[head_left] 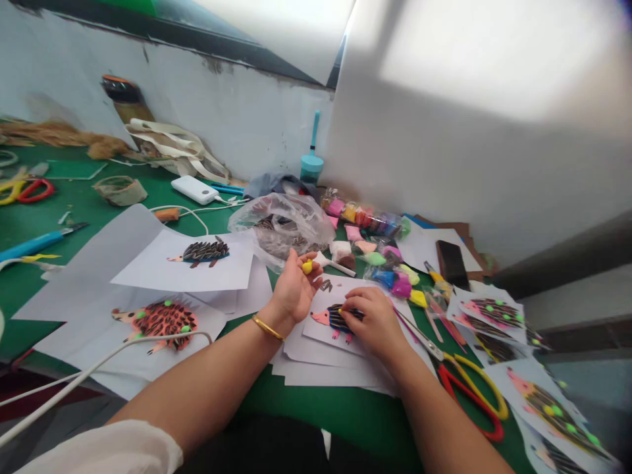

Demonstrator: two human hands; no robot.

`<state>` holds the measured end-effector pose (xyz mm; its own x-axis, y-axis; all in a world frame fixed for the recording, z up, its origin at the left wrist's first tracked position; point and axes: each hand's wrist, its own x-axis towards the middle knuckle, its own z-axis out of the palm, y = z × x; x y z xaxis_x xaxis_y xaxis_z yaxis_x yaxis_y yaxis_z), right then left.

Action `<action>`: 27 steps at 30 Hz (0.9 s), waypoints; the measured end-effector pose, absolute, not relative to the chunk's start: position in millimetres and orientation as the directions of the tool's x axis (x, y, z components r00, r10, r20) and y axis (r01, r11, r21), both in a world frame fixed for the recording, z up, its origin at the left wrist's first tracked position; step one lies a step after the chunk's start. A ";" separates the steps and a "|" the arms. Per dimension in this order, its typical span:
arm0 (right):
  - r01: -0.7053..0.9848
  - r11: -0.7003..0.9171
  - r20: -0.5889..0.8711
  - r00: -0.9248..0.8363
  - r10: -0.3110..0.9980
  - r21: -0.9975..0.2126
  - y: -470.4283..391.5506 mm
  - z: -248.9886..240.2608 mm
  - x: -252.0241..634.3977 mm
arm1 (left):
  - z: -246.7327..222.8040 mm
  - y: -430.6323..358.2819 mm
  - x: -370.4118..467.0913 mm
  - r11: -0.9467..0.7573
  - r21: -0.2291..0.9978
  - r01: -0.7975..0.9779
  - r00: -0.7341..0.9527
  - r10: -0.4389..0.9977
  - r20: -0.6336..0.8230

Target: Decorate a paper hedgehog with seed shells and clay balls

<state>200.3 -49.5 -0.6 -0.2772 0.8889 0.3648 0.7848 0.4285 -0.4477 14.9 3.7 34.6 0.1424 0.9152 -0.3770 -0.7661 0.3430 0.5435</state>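
We've got our left hand (295,288) palm up, fingers curled round a yellow clay lump (307,266); our right hand (372,322) pinches a small yellow bit (340,311) on the blue hedgehog picture (337,317), which lies on stacked white paper on the green worktop (276,411). Plastic bag of seeds (286,230) just beyond the left hand, colored clay packets (390,280) beyond the right, red-and-yellow scissors (467,388) right of our right forearm, more hedgehog pictures (165,322) on both sides

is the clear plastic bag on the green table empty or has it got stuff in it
Not empty: dark seeds show inside the plastic bag, beyond the left hand.
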 end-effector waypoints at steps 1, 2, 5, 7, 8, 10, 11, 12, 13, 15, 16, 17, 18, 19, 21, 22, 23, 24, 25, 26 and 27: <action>0.786 0.430 0.366 -0.278 0.888 -0.445 -49.6 -0.6 199.7 | 34.5 3.8 15.0 0.343 0.544 -0.765 0.141 0.915 -0.378; 0.788 0.430 0.366 -0.279 0.888 -0.441 -49.7 -0.6 199.1 | 34.5 3.8 15.0 0.344 0.545 -0.765 0.141 0.914 -0.379; 0.793 0.429 0.363 -0.282 0.888 -0.433 -50.0 -0.8 198.1 | 34.4 4.0 15.1 0.348 0.544 -0.764 0.146 0.913 -0.380; 0.794 0.429 0.364 -0.282 0.888 -0.432 -50.4 -0.7 198.0 | 34.5 4.2 14.9 0.349 0.543 -0.764 0.147 0.913 -0.381; 0.792 0.428 0.364 -0.280 0.888 -0.435 -50.6 -0.5 198.3 | 34.6 4.2 14.8 0.350 0.543 -0.763 0.147 0.913 -0.381; 0.787 0.428 0.364 -0.278 0.889 -0.445 -50.8 0.2 199.4 | 34.6 4.4 14.6 0.350 0.543 -0.763 0.145 0.912 -0.383; 0.783 0.430 0.361 -0.280 0.889 -0.451 -50.8 0.6 200.3 | 34.5 4.6 14.6 0.351 0.543 -0.763 0.145 0.912 -0.385; 0.778 0.433 0.359 -0.284 0.889 -0.455 -50.6 1.1 201.2 | 34.4 4.7 14.5 0.352 0.543 -0.763 0.145 0.911 -0.386; 0.775 0.436 0.357 -0.288 0.888 -0.458 -50.4 1.6 202.3 | 34.2 4.7 14.5 0.352 0.542 -0.763 0.146 0.911 -0.386; 0.770 0.441 0.357 -0.295 0.887 -0.461 -50.0 2.4 204.1 | 34.0 4.8 14.7 0.353 0.543 -0.762 0.146 0.911 -0.386; 0.768 0.444 0.361 -0.294 0.885 -0.462 -50.0 2.8 204.8 | 33.9 4.7 14.8 0.353 0.543 -0.762 0.146 0.911 -0.387; 0.766 0.448 0.369 -0.294 0.882 -0.461 -50.1 3.3 205.3 | 33.9 4.6 15.0 0.353 0.542 -0.762 0.145 0.910 -0.389; 0.764 0.454 0.378 -0.294 0.878 -0.459 -50.4 3.8 205.5 | 33.9 4.4 15.1 0.354 0.542 -0.762 0.144 0.909 -0.392; 0.762 0.460 0.388 -0.294 0.873 -0.456 -50.8 4.4 205.3 | 33.9 4.2 15.3 0.356 0.542 -0.761 0.142 0.907 -0.397; 0.762 0.471 0.401 -0.300 0.865 -0.445 -52.3 5.9 204.4 | 34.0 4.0 15.4 0.361 0.545 -0.757 0.140 0.904 -0.405; 0.764 0.475 0.401 -0.307 0.863 -0.437 -53.1 6.8 203.6 | 33.8 3.9 15.4 0.362 0.547 -0.755 0.140 0.903 -0.406; 0.766 0.477 0.396 -0.315 0.863 -0.430 -53.9 7.7 202.8 | 33.6 3.8 15.3 0.363 0.548 -0.754 0.142 0.904 -0.403; 0.768 0.479 0.388 -0.324 0.863 -0.425 -54.6 8.4 202.0 | 33.3 3.8 15.3 0.364 0.549 -0.752 0.150 0.906 -0.396; 0.769 0.480 0.382 -0.329 0.864 -0.422 -55.1 9.0 201.4 | 32.7 3.7 15.4 0.369 0.547 -0.752 0.164 0.908 -0.386; 0.769 0.480 0.383 -0.328 0.864 -0.423 -55.5 9.4 200.9 | 32.1 3.5 15.5 0.380 0.544 -0.748 0.186 0.907 -0.378; 0.767 0.479 0.393 -0.320 0.862 -0.426 -55.7 9.7 200.6 | 31.4 3.1 15.8 0.394 0.545 -0.740 0.211 0.906 -0.368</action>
<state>200.6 -55.7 9.7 -0.3203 0.8621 0.3927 0.7674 0.4792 -0.4260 15.8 3.1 31.4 0.2107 0.9055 -0.3683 -0.7404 0.3938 0.5447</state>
